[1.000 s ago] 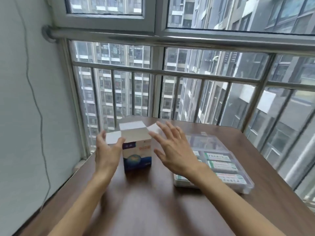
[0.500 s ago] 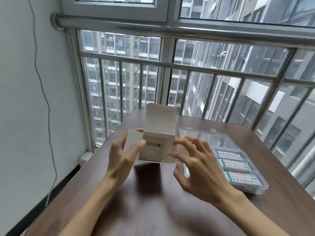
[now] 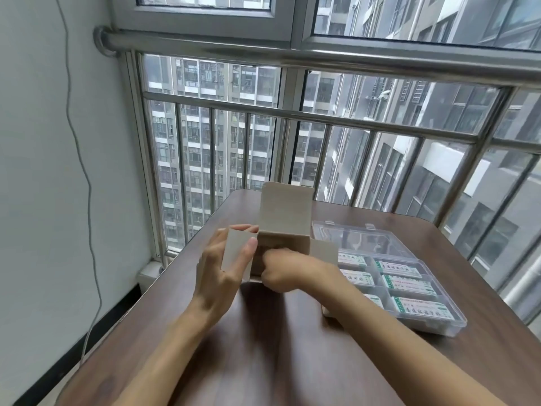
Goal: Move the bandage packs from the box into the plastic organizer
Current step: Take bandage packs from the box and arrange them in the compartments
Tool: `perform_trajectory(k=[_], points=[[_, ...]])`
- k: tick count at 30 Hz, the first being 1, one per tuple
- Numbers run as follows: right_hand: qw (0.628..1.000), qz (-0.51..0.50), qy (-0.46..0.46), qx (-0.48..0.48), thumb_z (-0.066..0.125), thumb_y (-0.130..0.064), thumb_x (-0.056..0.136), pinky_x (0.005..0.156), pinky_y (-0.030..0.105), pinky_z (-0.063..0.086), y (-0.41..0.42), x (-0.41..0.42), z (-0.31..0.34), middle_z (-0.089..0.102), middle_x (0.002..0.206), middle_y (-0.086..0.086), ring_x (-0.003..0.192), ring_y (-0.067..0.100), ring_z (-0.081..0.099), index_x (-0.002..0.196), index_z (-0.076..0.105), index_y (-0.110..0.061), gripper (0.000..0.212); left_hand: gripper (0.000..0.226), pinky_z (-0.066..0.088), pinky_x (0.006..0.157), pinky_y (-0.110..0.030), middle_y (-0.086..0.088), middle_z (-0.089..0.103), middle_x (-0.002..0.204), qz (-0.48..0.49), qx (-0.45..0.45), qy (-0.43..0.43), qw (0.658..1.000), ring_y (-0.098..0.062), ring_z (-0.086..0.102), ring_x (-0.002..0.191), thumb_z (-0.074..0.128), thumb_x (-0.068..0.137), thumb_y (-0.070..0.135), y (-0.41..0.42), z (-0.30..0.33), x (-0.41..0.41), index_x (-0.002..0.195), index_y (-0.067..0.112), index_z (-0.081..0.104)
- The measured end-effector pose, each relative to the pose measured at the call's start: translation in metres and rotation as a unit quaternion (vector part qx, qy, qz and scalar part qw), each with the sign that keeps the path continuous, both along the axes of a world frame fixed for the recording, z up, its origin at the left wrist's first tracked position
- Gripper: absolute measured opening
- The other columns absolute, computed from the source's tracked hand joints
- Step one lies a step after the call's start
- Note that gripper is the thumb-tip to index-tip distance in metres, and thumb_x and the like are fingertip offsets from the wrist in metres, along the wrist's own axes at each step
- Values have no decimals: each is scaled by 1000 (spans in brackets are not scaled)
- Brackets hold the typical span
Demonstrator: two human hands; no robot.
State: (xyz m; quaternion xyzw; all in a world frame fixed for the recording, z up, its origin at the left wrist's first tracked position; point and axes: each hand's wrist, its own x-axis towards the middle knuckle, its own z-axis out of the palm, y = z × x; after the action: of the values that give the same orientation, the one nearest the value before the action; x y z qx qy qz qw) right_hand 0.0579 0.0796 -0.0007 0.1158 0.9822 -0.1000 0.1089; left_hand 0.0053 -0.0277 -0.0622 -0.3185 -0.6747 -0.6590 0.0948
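Note:
A small cardboard box (image 3: pixel 285 213) is tipped toward me above the table, its lid flap standing up and its side flaps spread. My left hand (image 3: pixel 224 266) grips its left side, thumb over the left flap. My right hand (image 3: pixel 288 269) has its fingers curled into the box's open mouth; what they touch is hidden. To the right lies the clear plastic organizer (image 3: pixel 433 326), lid open, with several white-and-green bandage packs (image 3: pixel 408 284) in its compartments.
The brown wooden table (image 3: pixel 263 361) stands against a window with a steel railing (image 3: pixel 322 118). A white wall with a hanging grey cable (image 3: pixel 87 183) is on the left. The organizer's open lid (image 3: pixel 360 238) lies flat behind it.
The box went from standing upright on the table to being tipped open-end toward me in my left hand. My right hand moved from open beside it into the box's mouth.

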Motion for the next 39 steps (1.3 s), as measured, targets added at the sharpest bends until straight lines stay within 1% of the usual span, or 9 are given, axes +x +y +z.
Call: perform_trajectory(k=[7, 11, 13, 19, 25, 28, 32, 35, 39], points=[[999, 0, -44, 6, 40, -7, 94, 87, 31, 43, 3, -3, 4, 55, 125, 21, 114, 33, 52, 120, 55, 1, 31, 22, 47, 97, -42, 16, 61, 113, 0, -8, 10, 1000, -3, 58, 110, 51, 82, 55, 3, -4, -4, 99, 50, 63], [998, 34, -46, -7, 37, -8, 94, 74, 29, 39, 5, 3, 7, 58, 117, 24, 96, 32, 52, 104, 57, 2, 25, 28, 44, 100, -42, 13, 62, 116, 3, -11, 1, 1000, -3, 56, 113, 49, 82, 57, 4, -4, -6, 105, 47, 60], [998, 46, -29, -23, 35, -11, 94, 78, 32, 43, 9, 5, 6, 58, 113, 23, 97, 34, 53, 94, 53, -3, 19, 25, 44, 101, -40, 14, 62, 116, 7, -11, -2, 1000, -3, 56, 113, 48, 82, 58, 4, -3, -6, 103, 51, 59], [990, 67, 8, -120, 33, -22, 95, 63, 28, 32, 11, 23, 19, 40, 69, 0, 71, 19, 40, 62, 38, -17, 33, 23, 44, 99, -43, 6, 64, 109, 6, -10, -13, 1000, -10, 59, 109, 47, 82, 62, 4, -3, -7, 103, 66, 54], [986, 153, 68, 0, 47, -28, 91, 83, 38, 42, 11, 36, 5, 55, 97, 15, 93, 28, 49, 78, 54, -8, 26, 22, 43, 100, -39, 23, 61, 113, 25, -16, 1, 1000, -6, 54, 116, 45, 83, 59, 4, -1, -5, 101, 58, 58], [974, 172, 142, 47, 51, -31, 92, 73, 38, 44, 15, 38, -1, 61, 89, 8, 84, 29, 52, 80, 57, -13, 23, 32, 41, 103, -39, 19, 61, 113, 30, -13, -31, 999, -5, 53, 116, 44, 80, 62, 5, -2, -8, 105, 51, 60], [960, 170, 218, 51, 55, -34, 90, 61, 37, 40, 22, 40, 4, 54, 67, 9, 68, 28, 37, 68, 55, -10, 32, 43, 43, 99, -47, 9, 64, 113, 7, -4, -57, 998, -13, 56, 115, 47, 82, 64, 5, -6, -12, 114, 42, 66], [953, 202, 226, 26, 61, -33, 87, 56, 33, 34, 26, 42, 13, 40, 63, 16, 66, 27, 28, 65, 58, -3, 38, 46, 44, 98, -47, 9, 63, 109, 14, 1, -76, 997, -12, 59, 110, 49, 78, 67, 6, -4, -11, 111, 40, 68], [956, 203, 208, -43, 68, -26, 84, 50, 31, 26, 33, 43, 27, 35, 61, 16, 58, 19, 24, 53, 53, -11, 38, 42, 42, 101, -47, 8, 66, 113, 7, -8, -91, 996, -12, 58, 113, 49, 80, 67, 5, -2, -13, 112, 45, 66]])
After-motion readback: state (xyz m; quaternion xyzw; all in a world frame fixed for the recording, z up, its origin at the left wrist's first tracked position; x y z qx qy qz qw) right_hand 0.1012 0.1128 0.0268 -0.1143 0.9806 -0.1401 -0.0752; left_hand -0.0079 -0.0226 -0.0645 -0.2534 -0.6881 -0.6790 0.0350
